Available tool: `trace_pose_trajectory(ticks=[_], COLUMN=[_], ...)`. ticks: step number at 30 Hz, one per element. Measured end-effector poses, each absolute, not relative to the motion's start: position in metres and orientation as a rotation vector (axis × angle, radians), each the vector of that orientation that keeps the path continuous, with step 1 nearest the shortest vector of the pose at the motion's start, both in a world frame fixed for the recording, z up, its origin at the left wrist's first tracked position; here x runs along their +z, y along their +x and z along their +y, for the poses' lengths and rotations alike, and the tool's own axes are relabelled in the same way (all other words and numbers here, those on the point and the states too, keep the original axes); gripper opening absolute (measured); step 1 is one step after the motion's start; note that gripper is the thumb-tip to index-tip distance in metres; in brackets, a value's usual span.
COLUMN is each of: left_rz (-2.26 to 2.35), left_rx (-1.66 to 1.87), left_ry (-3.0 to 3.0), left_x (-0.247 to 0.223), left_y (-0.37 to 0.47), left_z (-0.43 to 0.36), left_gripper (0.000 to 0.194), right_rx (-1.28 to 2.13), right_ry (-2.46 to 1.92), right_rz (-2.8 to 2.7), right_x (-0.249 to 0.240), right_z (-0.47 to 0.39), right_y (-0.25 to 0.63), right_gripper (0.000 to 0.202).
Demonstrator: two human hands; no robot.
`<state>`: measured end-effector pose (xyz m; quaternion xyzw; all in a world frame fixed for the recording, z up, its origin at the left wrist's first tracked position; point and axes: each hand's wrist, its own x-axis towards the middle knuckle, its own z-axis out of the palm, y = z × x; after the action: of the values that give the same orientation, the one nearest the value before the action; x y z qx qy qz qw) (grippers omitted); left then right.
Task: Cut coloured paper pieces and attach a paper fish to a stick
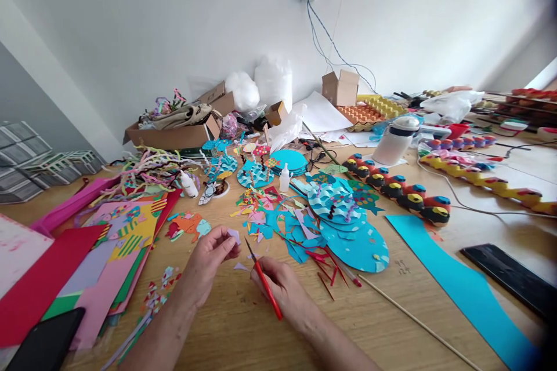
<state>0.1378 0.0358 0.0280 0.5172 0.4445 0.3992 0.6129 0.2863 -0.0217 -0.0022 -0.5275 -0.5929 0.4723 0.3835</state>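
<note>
Between the thumb and fingers of my left hand is a small piece of lilac paper. My right hand grips scissors with red handles; their dark blades point up and left, close to the paper but apart from it. A lilac offcut lies on the table below the two hands. Beyond them are blue paper scraps and, to the left, orange fish cutouts. Small mixed paper bits lie beside my left forearm.
Coloured paper sheets and a phone lie at the left. Blue discs, a thin stick, a blue strip and a black phone lie right. Glue bottles and a white jar stand farther back.
</note>
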Motion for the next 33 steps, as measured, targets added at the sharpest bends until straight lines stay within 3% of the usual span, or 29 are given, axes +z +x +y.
trace_pose_trajectory(ticks=[33], left_rz=[0.98], left_rx=[0.862], left_ry=[1.135], left_x=[0.025], left_y=[0.148], left_z=[0.032], left_gripper=[0.011], right_rx=[1.275], right_ry=[-1.327], right_rz=[-1.473], right_x=[-0.003], right_z=[-0.021], right_y=[0.286], right_gripper=[0.028])
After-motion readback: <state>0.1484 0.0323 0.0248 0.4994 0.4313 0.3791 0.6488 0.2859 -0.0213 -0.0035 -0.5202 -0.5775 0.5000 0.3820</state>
